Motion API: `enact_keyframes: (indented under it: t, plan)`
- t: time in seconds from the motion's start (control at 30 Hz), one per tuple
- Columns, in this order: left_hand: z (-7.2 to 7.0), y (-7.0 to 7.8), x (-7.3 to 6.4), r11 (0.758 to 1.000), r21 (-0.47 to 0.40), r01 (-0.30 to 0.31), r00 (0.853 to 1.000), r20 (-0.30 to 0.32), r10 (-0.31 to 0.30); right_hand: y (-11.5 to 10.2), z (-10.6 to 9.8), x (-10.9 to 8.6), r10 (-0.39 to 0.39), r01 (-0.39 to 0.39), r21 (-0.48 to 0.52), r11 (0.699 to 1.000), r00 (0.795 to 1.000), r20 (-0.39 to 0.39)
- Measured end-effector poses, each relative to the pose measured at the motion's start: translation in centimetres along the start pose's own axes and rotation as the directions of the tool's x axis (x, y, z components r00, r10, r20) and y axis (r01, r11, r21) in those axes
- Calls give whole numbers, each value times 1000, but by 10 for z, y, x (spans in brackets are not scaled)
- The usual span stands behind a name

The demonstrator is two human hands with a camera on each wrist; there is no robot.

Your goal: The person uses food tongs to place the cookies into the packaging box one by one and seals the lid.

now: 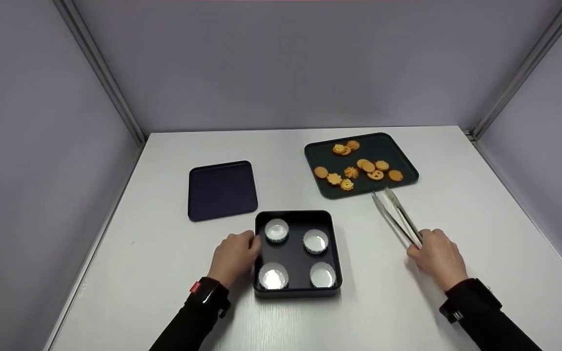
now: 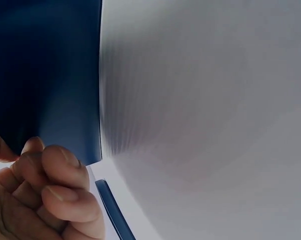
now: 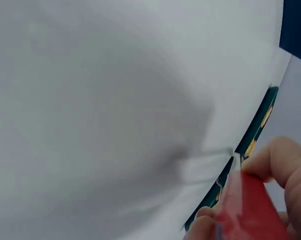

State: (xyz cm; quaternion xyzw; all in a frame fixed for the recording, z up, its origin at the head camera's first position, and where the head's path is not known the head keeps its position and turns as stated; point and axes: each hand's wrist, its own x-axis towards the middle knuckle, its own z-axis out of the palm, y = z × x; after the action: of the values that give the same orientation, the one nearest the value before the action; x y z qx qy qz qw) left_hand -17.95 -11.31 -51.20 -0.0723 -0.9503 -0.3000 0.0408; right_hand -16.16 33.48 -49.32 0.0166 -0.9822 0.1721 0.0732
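My left hand (image 1: 234, 253) is at the left wall of a square black baking pan (image 1: 300, 268). In the left wrist view its curled fingers (image 2: 65, 165) pinch the pan's dark wall (image 2: 55, 90). Inside the pan stand several white paper-like baking cups (image 1: 315, 242), spread toward its corners. My right hand (image 1: 439, 258) holds metal tongs (image 1: 398, 214) by the handle end, tips parted and pointing at the near edge of a dark green tray (image 1: 327, 187). Several golden cookies (image 1: 351, 172) lie on that tray. A red piece (image 3: 250, 205) shows in the right hand's grip in the right wrist view.
A smaller dark purple-blue tray (image 1: 222, 190) lies at the left behind the pan. Everything rests on a white table (image 1: 164, 273), with grey panels (image 1: 281, 63) behind it and along both sides.
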Motion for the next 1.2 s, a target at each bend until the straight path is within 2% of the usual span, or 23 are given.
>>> enact_keyframes:
  t: [0.1,0.2,0.27,0.4,0.5,0.57,0.63,0.73,0.83,0.97,1.07,1.2]
  plan:
    - [0,0,-1,1000,-1,5,1000,2,-5,7,-7,0,-50,49,-24,999,997,-57]
    - [0,1,-2,1000,-3,3,1000,1,-3,13,-13,-1,-106,101,-45,994,986,-131]
    - [0,1,-1,1000,-3,1,1000,-1,-1,16,-18,-1,-158,150,-58,987,968,-195]
    - [1,0,-2,1000,7,-1,1000,-5,1,19,-28,4,-270,255,-91,963,916,-296]
    - [1,0,-2,1000,8,-6,1000,-9,6,20,-37,10,-304,287,-100,953,897,-321]
    - [1,1,-2,1000,7,-6,1000,-10,6,20,-43,15,-297,283,-91,955,903,-311]
    - [1,0,-2,1000,8,-13,1000,-16,13,20,-49,19,-271,261,-73,963,922,-276]
    - [2,-1,-2,1000,12,-14,1000,-21,14,19,-56,27,-223,220,-37,975,957,-183]
    - [2,-1,-2,1000,11,-19,999,-26,19,17,-62,35,-197,197,-11,980,977,-82]
    - [2,0,-3,1000,3,-21,999,-28,21,15,-64,46,-224,224,-6,974,974,-17]
    - [1,0,-2,1000,-2,-15,1000,-21,15,14,-62,56,-255,254,-22,967,967,-17]
    - [1,0,-2,1000,5,-11,1000,-17,11,14,-60,67,-252,250,-58,967,968,-23]
